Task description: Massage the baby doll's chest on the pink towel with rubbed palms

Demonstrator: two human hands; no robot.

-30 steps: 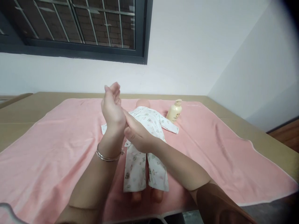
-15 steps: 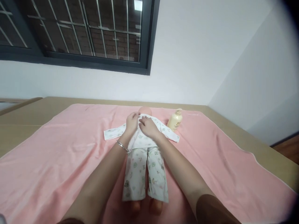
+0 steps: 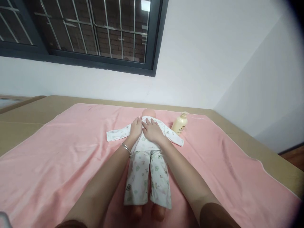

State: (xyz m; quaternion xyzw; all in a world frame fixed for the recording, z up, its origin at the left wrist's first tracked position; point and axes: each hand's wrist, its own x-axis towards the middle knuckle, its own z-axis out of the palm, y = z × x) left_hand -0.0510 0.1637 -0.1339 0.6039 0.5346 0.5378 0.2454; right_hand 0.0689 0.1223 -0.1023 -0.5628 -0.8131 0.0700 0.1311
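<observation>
A baby doll [image 3: 148, 113] lies on a pink blanket [image 3: 78, 142], its head away from me and its feet toward me. It wears a white printed top [image 3: 145, 144] and matching trousers [image 3: 137, 177], with both sleeves spread sideways. My left hand [image 3: 136, 127] rests against the left side of the doll's upper body, fingers stretched out together. My right hand [image 3: 152, 129] lies flat on the upper body, fingers spread. The hands are side by side, and neither grips anything. A silver bracelet [image 3: 126, 148] circles my left wrist.
A cream pump bottle [image 3: 180, 123] stands on the blanket right of the doll's head. The blanket covers a wide tan surface [image 3: 21, 133] that meets a white wall [image 3: 190, 63]. A dark-framed window [image 3: 99, 63] with bars is at the upper left.
My right hand's fingers have spread wider on the doll's upper body. My left hand has shifted slightly right and lies closer to it. The camera view has moved a little.
</observation>
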